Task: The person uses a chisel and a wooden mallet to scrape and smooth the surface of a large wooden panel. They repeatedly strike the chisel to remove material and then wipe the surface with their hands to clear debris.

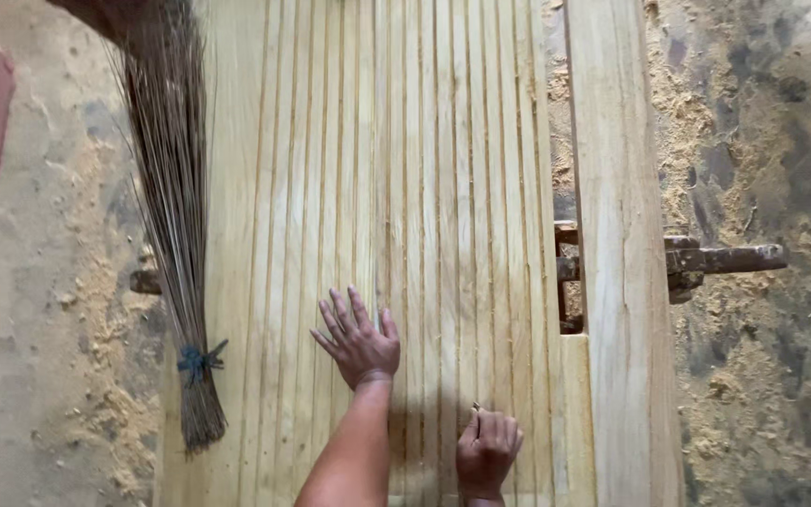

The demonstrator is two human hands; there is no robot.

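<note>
Wooden slats [424, 188] lie side by side; left hand [359, 343] presses flat, fingers spread, while right hand [487, 453] pinches a small nail-like thing; steady pressure should prevent shifting.

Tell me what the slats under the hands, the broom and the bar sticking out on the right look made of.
Slats: pale bare wood, straight grain showing, apparently unfinished, lying side by side under the flat left hand.
Broom: thin stiff brown plant sticks, probably palm ribs, bound with a dark tie.
Bar: dark and dull, likely aged wood or rusty metal; hard to tell.
</note>
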